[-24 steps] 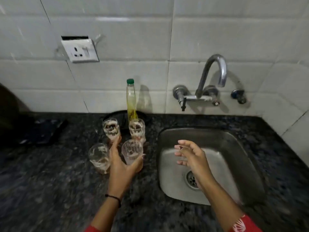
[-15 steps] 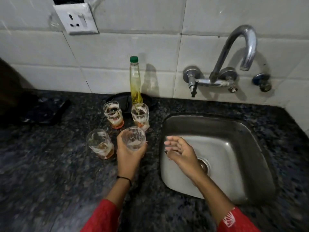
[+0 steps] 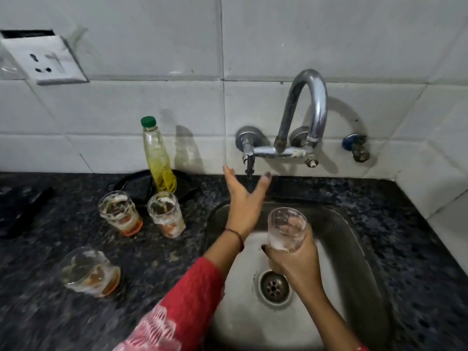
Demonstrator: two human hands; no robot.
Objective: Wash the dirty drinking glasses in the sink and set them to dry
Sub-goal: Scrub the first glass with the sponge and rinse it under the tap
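Observation:
My right hand (image 3: 295,262) grips a clear drinking glass (image 3: 286,229) with milky residue, held upright over the steel sink (image 3: 354,262). My left hand (image 3: 244,198) is open, fingers spread, just below the tap's left handle (image 3: 249,163) at the sink's back edge. Three dirty glasses with orange-brown dregs stand on the dark counter left of the sink: one far (image 3: 119,212), one beside it (image 3: 166,214), one nearer me (image 3: 88,271). No water runs from the curved spout (image 3: 316,110).
A green-capped bottle of yellow liquid (image 3: 158,158) stands on a black dish (image 3: 134,186) by the tiled wall. A wall socket (image 3: 45,62) is at upper left, a dark object (image 3: 22,209) at the counter's left, a blue valve (image 3: 355,146) right of the tap. The drain (image 3: 274,287) is uncovered.
The glass passed from my left hand to my right and moved over the sink. My left hand let go and rose toward the tap handle. The camera moved closer.

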